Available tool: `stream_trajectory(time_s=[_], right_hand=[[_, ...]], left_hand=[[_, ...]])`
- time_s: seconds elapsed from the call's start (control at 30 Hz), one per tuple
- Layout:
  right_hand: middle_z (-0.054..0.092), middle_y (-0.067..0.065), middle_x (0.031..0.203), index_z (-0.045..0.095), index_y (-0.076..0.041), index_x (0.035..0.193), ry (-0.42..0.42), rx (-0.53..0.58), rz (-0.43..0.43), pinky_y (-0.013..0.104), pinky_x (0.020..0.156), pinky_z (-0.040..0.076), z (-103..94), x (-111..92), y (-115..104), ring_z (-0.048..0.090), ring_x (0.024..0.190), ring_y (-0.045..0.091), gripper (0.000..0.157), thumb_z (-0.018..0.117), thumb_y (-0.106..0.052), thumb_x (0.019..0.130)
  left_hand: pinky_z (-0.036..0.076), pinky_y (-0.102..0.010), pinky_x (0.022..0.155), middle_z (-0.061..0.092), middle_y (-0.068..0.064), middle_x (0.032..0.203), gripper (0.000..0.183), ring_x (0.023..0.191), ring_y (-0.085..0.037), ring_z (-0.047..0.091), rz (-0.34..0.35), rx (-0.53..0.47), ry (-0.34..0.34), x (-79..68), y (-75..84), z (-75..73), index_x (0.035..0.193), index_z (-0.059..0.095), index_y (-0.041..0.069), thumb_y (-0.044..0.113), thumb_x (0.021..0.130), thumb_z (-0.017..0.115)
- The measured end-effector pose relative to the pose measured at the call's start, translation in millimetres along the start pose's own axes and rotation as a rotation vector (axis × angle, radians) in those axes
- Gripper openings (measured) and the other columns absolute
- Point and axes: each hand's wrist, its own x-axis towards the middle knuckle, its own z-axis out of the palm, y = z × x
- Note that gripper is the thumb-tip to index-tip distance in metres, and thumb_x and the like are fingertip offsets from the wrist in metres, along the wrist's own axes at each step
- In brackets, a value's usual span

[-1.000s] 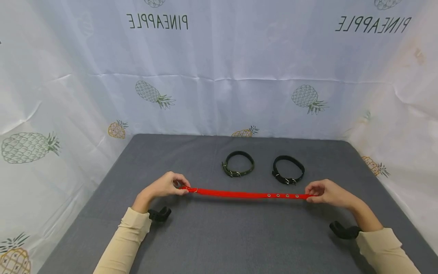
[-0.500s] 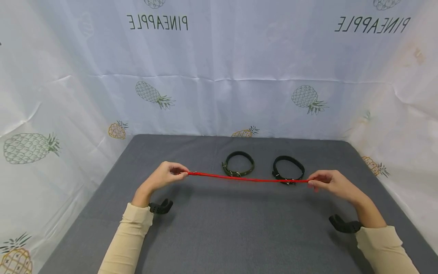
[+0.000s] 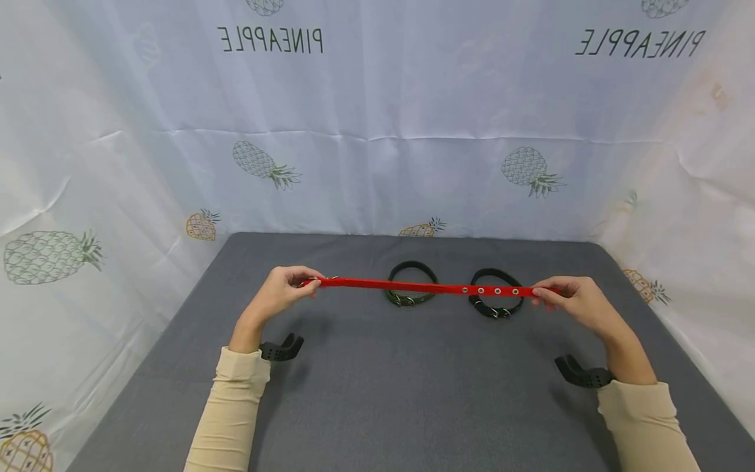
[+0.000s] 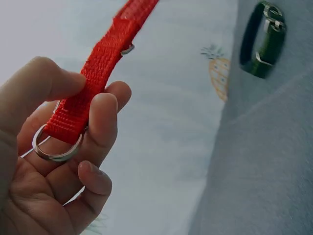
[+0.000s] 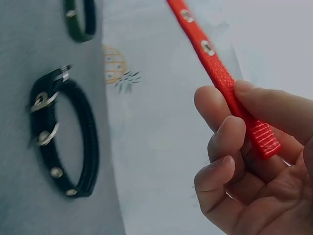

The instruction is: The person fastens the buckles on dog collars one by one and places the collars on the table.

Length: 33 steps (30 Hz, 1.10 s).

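Observation:
A red collar is stretched nearly straight between my two hands, raised above the table. My left hand pinches its buckle end between thumb and fingers; a metal ring shows at that end in the left wrist view. The plain tip with metal eyelets is pinched by my right hand, the tip poking past the thumb in the right wrist view. Behind the strap in the head view, a green collar and a black collar lie buckled into loops on the table, each partly covered by the red band.
A grey cloth covers the table. White curtains printed with pineapples hang at the back and both sides. A dark wrist mount is strapped on my left wrist, another mount on my right.
Both hands have lifted the red collar up and away from me, so it now crosses the two loops in view. The strap turned edge-on midway, then showed its flat side with eyelets again.

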Motion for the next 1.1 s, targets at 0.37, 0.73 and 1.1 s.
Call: stream_trajectory(time_s=[0.37, 0.73, 1.1], right_hand=[[0.065, -0.027, 0.072, 0.069, -0.006, 0.11, 0.094, 0.106, 0.01, 0.018, 0.056, 0.042, 7.3, 10.1, -16.6, 0.06, 0.064, -0.003, 0.02, 0.066, -0.009, 0.091], [0.067, -0.022, 0.08, 0.067, -0.03, 0.101, 0.169, 0.248, -0.1, 0.018, 0.059, 0.044, 27.3, 22.4, -37.8, 0.059, 0.067, -0.003, 0.033, 0.063, 0.001, 0.089], [0.064, -0.026, 0.086, 0.067, -0.006, 0.109, 0.139, 0.218, -0.156, 0.015, 0.06, 0.046, 43.7, 34.5, -61.5, 0.059, 0.071, -0.007, 0.02, 0.062, 0.0, 0.091]], left_hand=[[0.04, -0.019, 0.058, 0.065, -0.015, 0.077, 0.024, 0.063, -0.006, 0.053, 0.027, -0.036, 0.048, 8.1, 12.5, 7.5, 0.112, 0.069, 0.003, 0.016, 0.092, 0.065], [0.041, -0.019, 0.058, 0.068, -0.012, 0.081, 0.023, 0.065, -0.006, 0.053, 0.103, -0.079, 0.085, 17.2, 29.2, 23.9, 0.111, 0.07, 0.005, 0.014, 0.091, 0.067], [0.037, -0.019, 0.06, 0.057, -0.003, 0.082, 0.026, 0.069, -0.008, 0.051, 0.166, -0.161, 0.09, 23.6, 43.6, 39.3, 0.114, 0.068, 0.003, 0.009, 0.089, 0.068]])
